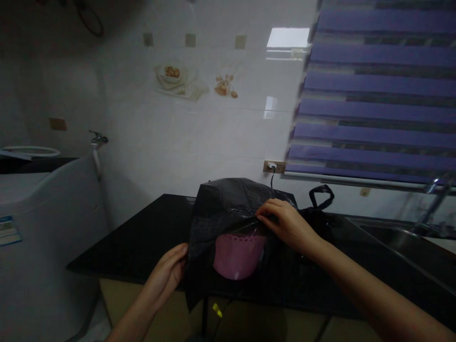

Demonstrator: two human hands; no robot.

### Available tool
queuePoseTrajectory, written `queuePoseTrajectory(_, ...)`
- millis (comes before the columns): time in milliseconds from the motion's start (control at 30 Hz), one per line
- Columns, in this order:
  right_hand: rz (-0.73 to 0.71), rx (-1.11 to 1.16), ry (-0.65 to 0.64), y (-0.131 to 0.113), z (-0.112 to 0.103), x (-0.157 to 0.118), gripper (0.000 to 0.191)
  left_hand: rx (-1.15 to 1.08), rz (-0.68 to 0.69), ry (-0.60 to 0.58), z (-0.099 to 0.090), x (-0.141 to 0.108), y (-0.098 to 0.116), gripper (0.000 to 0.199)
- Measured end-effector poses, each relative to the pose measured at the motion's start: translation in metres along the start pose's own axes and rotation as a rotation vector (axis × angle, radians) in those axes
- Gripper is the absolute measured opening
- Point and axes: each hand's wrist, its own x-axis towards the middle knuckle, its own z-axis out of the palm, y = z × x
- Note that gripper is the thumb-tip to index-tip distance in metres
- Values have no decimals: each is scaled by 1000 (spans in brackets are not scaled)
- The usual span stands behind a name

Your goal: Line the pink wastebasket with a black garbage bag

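Observation:
A black plastic bag spreads over and behind a pink basket with a row of holes along its rim. The basket stands near the front edge of the counter, partly covered by the bag. My left hand pinches the bag's left edge between thumb and fingers. Above the basket's right side, my right hand is closed on the upper part of the bag, gathering the plastic at its fingertips. The bag's lower left corner hangs past the counter's front edge.
The black countertop carries a tied black bag behind my right hand. A sink with a tap lies at the right. A white washing machine stands left. A plug sits in the wall socket.

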Motion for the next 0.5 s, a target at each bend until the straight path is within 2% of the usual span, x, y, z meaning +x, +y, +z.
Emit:
queuePoseTrajectory(300,-18,11,13,4,5,2,14,3,-1,-28,1,5,-3,21)
queuePoseTrajectory(500,-16,-8,36,4,6,-1,17,12,-2,20,4,6,-8,21)
